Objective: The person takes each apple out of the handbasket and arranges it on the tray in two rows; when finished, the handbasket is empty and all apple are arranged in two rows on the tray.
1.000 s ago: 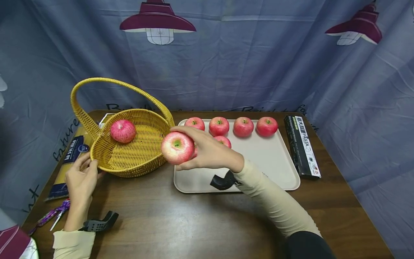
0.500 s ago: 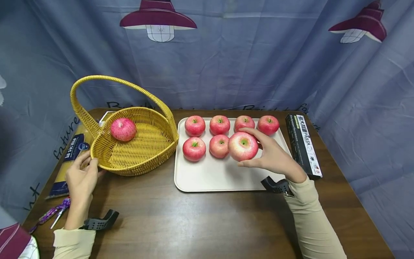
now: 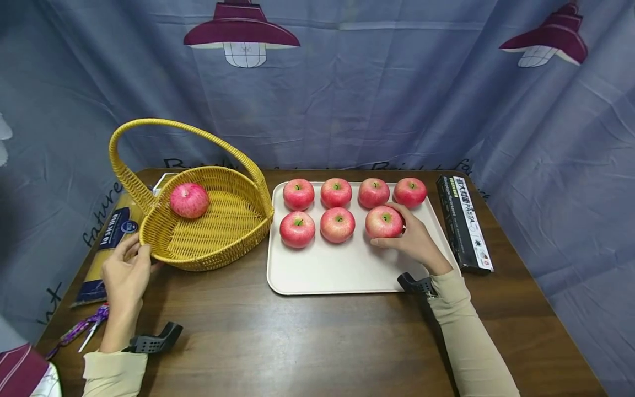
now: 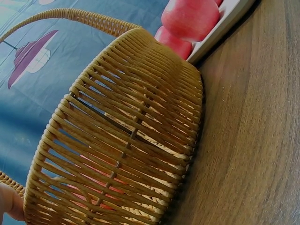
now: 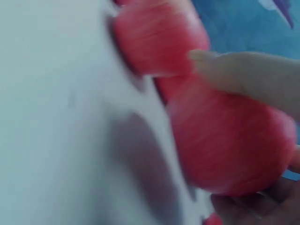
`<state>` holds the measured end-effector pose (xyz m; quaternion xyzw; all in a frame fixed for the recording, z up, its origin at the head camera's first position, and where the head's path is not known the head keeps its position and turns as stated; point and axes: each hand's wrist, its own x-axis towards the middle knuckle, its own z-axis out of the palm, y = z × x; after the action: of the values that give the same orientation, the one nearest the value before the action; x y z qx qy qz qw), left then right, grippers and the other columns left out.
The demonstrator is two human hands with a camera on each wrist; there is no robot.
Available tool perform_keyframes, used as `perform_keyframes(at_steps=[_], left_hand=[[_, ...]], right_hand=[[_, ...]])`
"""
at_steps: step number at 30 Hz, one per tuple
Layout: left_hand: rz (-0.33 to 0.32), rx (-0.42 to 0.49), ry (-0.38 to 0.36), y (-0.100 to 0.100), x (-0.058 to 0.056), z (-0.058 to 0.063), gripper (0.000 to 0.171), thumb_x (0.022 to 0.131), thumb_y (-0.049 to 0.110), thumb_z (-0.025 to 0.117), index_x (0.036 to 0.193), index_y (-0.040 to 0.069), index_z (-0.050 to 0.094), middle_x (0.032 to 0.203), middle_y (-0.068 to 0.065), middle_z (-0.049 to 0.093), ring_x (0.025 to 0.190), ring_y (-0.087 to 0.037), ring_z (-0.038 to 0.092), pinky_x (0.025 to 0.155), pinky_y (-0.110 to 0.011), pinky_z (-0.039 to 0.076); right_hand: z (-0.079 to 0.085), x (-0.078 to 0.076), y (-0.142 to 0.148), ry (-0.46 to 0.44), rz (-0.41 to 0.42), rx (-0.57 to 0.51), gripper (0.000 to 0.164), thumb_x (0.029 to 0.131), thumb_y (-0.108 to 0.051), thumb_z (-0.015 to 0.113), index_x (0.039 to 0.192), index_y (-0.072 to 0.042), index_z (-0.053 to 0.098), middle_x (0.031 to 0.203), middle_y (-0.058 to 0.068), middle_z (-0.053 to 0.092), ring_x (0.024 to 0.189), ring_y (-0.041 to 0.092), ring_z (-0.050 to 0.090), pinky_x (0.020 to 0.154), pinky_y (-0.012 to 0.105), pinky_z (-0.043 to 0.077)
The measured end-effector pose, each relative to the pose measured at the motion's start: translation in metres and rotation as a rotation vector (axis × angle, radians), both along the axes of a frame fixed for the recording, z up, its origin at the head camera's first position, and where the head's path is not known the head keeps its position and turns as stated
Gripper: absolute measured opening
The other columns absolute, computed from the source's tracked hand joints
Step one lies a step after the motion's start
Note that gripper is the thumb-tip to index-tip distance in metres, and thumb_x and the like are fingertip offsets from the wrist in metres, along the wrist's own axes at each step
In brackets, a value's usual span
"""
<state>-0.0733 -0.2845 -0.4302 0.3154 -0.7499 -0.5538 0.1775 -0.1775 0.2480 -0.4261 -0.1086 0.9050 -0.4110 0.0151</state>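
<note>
A yellow wicker basket (image 3: pixel 213 248) with a tall hoop handle stands at the left, one pinkish-red apple (image 3: pixel 189 200) lying inside. My left hand (image 3: pixel 126 270) grips the basket's near left rim between thumb and fingers. On the white tray (image 3: pixel 327 275), my right hand (image 3: pixel 409 237) holds a red apple (image 3: pixel 383 222) from its right side, thumb in front and fingers behind. In the right wrist view this apple (image 5: pixel 229 136) sits close over the tray, slightly blurred. Two more apples, left (image 3: pixel 297 229) and middle (image 3: pixel 337 225), share its row, with several apples behind.
Right of the tray lies a black pasta box (image 3: pixel 463 223). A blue and yellow pasta bag (image 3: pixel 106 248) is at the left, partly behind the basket, with a purple-wrapped lollipop (image 3: pixel 81 328) nearby. A blue curtain (image 3: pixel 317 110) hangs behind the wooden table (image 3: pixel 278 342).
My right hand has carried the apple from beside the basket rightward over the tray, then lowered it into the front row. The left hand and basket have stayed put.
</note>
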Motion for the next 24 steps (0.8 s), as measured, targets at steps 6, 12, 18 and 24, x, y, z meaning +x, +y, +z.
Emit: perform_keyframes(at_steps=[6, 12, 18, 24], left_hand=[[-0.002, 0.040, 0.028, 0.001, -0.002, 0.002, 0.045, 0.098, 0.015, 0.055, 0.143, 0.008, 0.055, 0.101, 0.014, 0.058, 0.072, 0.014, 0.060, 0.056, -0.008, 0.055], [-0.002, 0.020, 0.023, 0.001, 0.000, 0.002, 0.045, 0.098, 0.015, 0.055, 0.143, 0.010, 0.056, 0.101, 0.014, 0.058, 0.075, 0.013, 0.060, 0.057, -0.007, 0.055], [0.009, -0.030, 0.001, 0.000, 0.001, 0.001, 0.045, 0.098, 0.018, 0.056, 0.142, 0.010, 0.058, 0.094, 0.020, 0.056, 0.071, 0.014, 0.057, 0.054, -0.007, 0.054], [0.006, -0.018, -0.002, 0.000, 0.002, 0.000, 0.045, 0.098, 0.018, 0.056, 0.142, 0.010, 0.057, 0.094, 0.020, 0.055, 0.071, 0.013, 0.057, 0.054, -0.007, 0.054]], right_hand=[[-0.020, -0.006, -0.002, 0.007, -0.058, -0.027, 0.092, 0.070, -0.038, 0.092, 0.146, -0.020, 0.044, 0.141, 0.011, 0.055, 0.128, 0.030, 0.054, 0.111, 0.054, 0.044], [-0.032, -0.007, -0.006, -0.006, -0.080, -0.057, 0.096, 0.070, -0.039, 0.092, 0.150, -0.018, 0.041, 0.144, 0.011, 0.054, 0.131, 0.031, 0.053, 0.112, 0.054, 0.043], [-0.035, -0.008, -0.007, -0.010, -0.073, -0.065, 0.094, 0.073, -0.037, 0.090, 0.149, -0.019, 0.040, 0.144, 0.010, 0.053, 0.130, 0.029, 0.052, 0.113, 0.052, 0.042], [-0.036, -0.008, -0.006, -0.029, -0.051, -0.070, 0.094, 0.074, -0.036, 0.090, 0.150, -0.017, 0.038, 0.145, 0.012, 0.051, 0.132, 0.031, 0.051, 0.114, 0.054, 0.041]])
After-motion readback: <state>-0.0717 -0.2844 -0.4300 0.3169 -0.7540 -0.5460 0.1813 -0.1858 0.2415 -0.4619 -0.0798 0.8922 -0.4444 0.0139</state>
